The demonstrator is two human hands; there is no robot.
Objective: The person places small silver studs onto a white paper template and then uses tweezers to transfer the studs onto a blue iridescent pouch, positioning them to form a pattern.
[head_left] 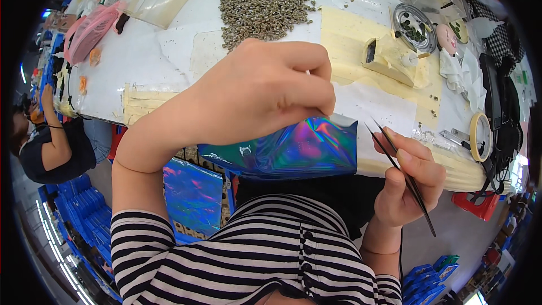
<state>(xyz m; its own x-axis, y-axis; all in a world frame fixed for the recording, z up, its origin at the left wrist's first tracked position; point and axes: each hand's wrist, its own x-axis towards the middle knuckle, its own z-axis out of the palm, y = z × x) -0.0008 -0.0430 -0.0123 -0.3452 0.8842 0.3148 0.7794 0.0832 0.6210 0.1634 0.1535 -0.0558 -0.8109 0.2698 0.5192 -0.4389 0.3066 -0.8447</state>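
My left hand reaches across the table's front edge, its fingers closed in a pinch at the upper edge of a shiny iridescent foil bag. Creases spread in the foil just below those fingertips, which are partly hidden. The bag lies over the table edge and hangs toward my lap. To its right, my right hand grips a pair of black tweezers between thumb and fingers. The tweezers' tips are slightly apart, with nothing visible between them. Beyond my left hand lies a heap of small metallic parts.
A tape-covered block stands on yellowish tape, near round metal dishes of small pieces. At the right are a tape roll and crumpled tissue. A pink mesh pouch sits left. Another person works at far left.
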